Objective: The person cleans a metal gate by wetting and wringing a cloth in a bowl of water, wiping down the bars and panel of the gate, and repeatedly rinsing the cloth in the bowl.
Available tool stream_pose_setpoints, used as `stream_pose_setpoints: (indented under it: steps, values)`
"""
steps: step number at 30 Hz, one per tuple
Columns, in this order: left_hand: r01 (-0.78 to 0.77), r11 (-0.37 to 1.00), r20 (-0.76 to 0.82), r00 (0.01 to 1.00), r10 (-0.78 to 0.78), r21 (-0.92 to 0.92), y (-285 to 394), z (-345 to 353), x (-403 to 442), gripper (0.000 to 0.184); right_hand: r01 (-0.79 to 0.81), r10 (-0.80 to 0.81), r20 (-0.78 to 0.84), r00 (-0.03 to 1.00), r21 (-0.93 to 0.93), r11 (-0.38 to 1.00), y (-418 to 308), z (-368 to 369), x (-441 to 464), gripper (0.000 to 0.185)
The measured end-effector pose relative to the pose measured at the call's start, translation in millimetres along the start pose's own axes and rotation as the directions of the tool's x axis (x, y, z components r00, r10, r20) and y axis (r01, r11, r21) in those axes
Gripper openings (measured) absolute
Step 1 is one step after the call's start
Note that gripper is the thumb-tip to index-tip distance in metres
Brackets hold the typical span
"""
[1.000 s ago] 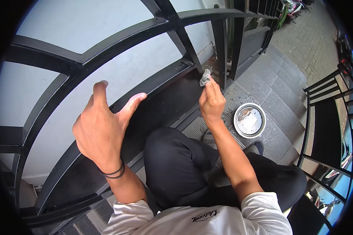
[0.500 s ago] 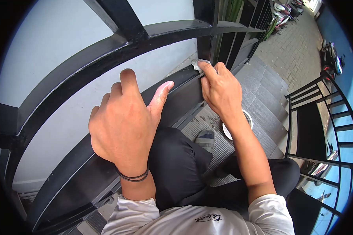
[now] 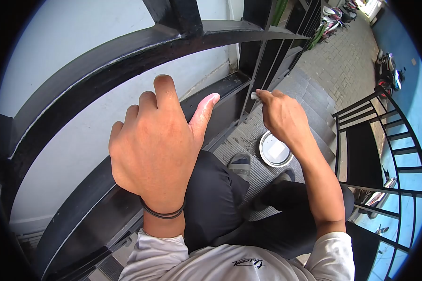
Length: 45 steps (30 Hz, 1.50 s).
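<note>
My left hand [image 3: 157, 140] is raised over the black metal railing [image 3: 122, 58], thumb and fingers apart, with nothing in it. A dark band circles that wrist. Pinched in the fingertips of my right hand [image 3: 286, 117] is a small crumpled grey-white cloth [image 3: 255, 96], mostly hidden by the fingers. This hand is just right of a black upright and does not appear to touch it. Below it, a round metal bowl [image 3: 275, 149] rests on the ribbed grey floor, with water and a pale rectangular shape in it.
My knees and sandalled feet [image 3: 239, 165] are beside the bowl. Grey tiled steps [image 3: 309, 100] lead down to a brick-paved path [image 3: 335, 61]. Another black railing [image 3: 365, 150] stands at the right, with parked motorbikes [image 3: 388, 75] beyond. A white wall [image 3: 75, 131] lies behind the left railing.
My right hand has come off the railing's lower bar with the cloth and moved right. The view has shifted, and the bowl shows more fully than half a second ago. My left hand stays open.
</note>
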<state>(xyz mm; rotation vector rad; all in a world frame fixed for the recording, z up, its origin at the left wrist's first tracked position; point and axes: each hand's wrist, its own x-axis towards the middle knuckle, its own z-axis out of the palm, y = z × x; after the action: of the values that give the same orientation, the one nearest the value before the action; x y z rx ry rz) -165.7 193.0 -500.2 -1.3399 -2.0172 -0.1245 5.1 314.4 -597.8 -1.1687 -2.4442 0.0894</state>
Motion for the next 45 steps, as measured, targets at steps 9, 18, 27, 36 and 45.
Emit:
stream_pose_setpoints:
  steps: [9, 18, 27, 36, 45]
  values:
    - [0.013, 1.000, 0.014, 1.000, -0.013, -0.003, 1, -1, 1, 0.065, 0.238, -0.262, -0.374, 0.889, -0.109, 0.965, -12, 11, 28, 0.036]
    - [-0.013, 0.999, 0.007, 1.000, 0.014, -0.036, -2, 1, -2, 0.064, 0.048, -0.049, -0.020, 0.999, -0.035, 0.998, -21, -4, 30, 0.031]
    - [-0.007, 0.999, 0.016, 1.000, 0.008, -0.050, -3, 3, -3, 0.063, 0.069, -0.068, -0.054, 0.996, 0.005, 0.998, -22, 4, 36, 0.033]
    - [-0.019, 1.000, -0.006, 1.000, 0.019, 0.007, -3, 0, -6, 0.062, 0.064, -0.070, -0.079, 0.994, -0.073, 0.995, -20, -2, 24, 0.030]
    - [-0.008, 1.000, 0.017, 1.000, 0.008, -0.024, -2, 2, -4, 0.061, 0.103, -0.116, -0.106, 0.988, -0.122, 0.987, -20, 12, 35, 0.030]
